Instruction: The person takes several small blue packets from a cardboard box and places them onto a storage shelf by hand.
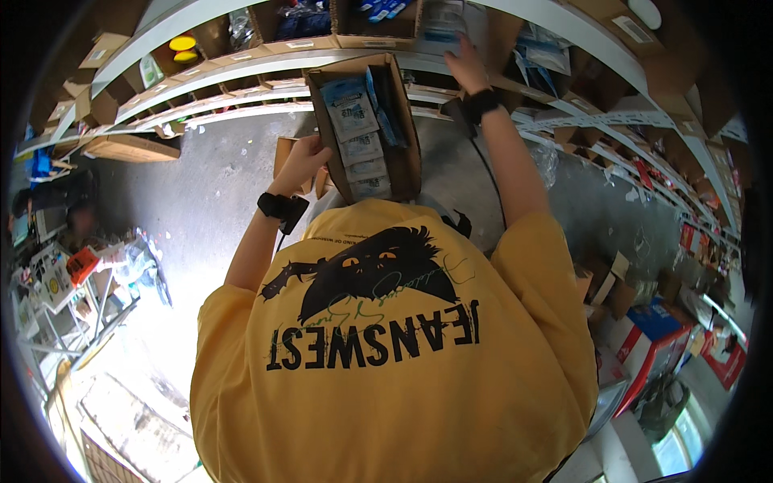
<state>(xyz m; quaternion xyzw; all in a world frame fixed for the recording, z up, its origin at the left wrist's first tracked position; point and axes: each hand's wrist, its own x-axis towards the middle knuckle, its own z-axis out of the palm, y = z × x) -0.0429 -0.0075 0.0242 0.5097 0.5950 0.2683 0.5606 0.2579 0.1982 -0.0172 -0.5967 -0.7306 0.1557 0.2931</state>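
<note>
My left hand [307,158] grips the left wall of an open cardboard box [406,121] in front of my body. Inside it, several blue-and-white printed packets [353,111] lie in an overlapping row. More blue packets [385,111] stand on edge along the right side of the box. My right hand [468,67] is stretched up to the shelf with its index finger extended and nothing visible in its grasp. Its fingertips are by clear-and-blue plastic packets [444,27] in a shelf bay; whether they touch cannot be told.
Shelves [266,63] of cardboard bins curve across the top and down the right. Blue packets [383,9] fill one bin. Another cardboard box [287,160] is below my left hand. A cluttered metal rack [90,290] is at left, a red-and-white cabinet [652,344] at lower right.
</note>
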